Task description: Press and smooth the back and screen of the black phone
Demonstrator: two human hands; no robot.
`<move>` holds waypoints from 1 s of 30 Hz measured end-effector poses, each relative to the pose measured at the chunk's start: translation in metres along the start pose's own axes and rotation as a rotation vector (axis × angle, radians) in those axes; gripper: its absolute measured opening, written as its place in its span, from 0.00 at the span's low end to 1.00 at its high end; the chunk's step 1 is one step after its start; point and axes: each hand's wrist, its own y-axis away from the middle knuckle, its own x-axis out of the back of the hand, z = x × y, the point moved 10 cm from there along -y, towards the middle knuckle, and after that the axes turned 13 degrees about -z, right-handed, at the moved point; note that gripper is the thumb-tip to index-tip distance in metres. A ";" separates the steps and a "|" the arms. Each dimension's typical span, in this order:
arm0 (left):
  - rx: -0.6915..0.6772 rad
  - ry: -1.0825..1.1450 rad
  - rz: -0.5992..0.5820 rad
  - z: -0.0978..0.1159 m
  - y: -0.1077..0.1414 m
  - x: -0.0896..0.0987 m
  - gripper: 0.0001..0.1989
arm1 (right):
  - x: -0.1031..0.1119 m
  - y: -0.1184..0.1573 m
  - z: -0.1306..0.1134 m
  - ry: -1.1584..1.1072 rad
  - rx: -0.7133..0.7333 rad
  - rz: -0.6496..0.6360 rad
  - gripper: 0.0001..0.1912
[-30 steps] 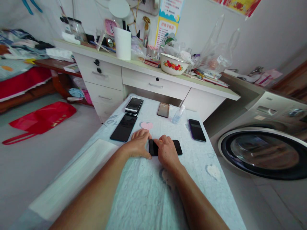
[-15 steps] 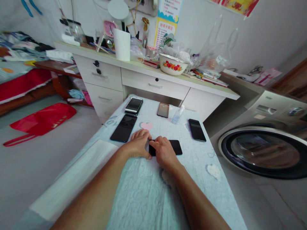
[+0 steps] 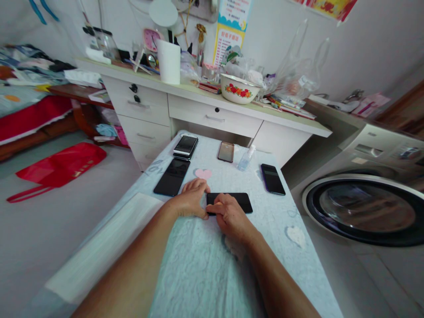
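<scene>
A black smartphone (image 3: 243, 202) lies flat and crosswise on the cloth-covered table, screen up. My left hand (image 3: 194, 198) braces its left end, thumb at the near corner and fingers at the far one. Over the left half of the screen rests my right hand (image 3: 232, 216), fingers curled and fingertips pressed near the phone's left end. Whatever may be under those fingertips is hidden. Just beyond my left hand, a larger dark phone (image 3: 172, 176) lies face up.
Farther back are stacked phones (image 3: 185, 145), a phone case (image 3: 225, 151) and a clear spray bottle (image 3: 247, 159). Another phone (image 3: 273, 179) lies right. A white strip (image 3: 109, 243) runs along the table's left edge. A desk (image 3: 198, 110) stands behind; a washing machine (image 3: 364, 185) is right.
My right fingers have shifted toward the near edge of the phone's screen, uncovering more of its far edge. My left hand keeps its place at the phone's end.
</scene>
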 end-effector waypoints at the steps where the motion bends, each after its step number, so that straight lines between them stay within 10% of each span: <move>1: -0.006 -0.002 -0.001 0.000 0.000 0.000 0.35 | 0.000 0.001 -0.001 -0.002 0.007 -0.006 0.22; 30: 0.048 -0.050 0.017 0.000 -0.001 -0.002 0.39 | 0.005 0.009 0.006 0.072 -0.025 -0.019 0.20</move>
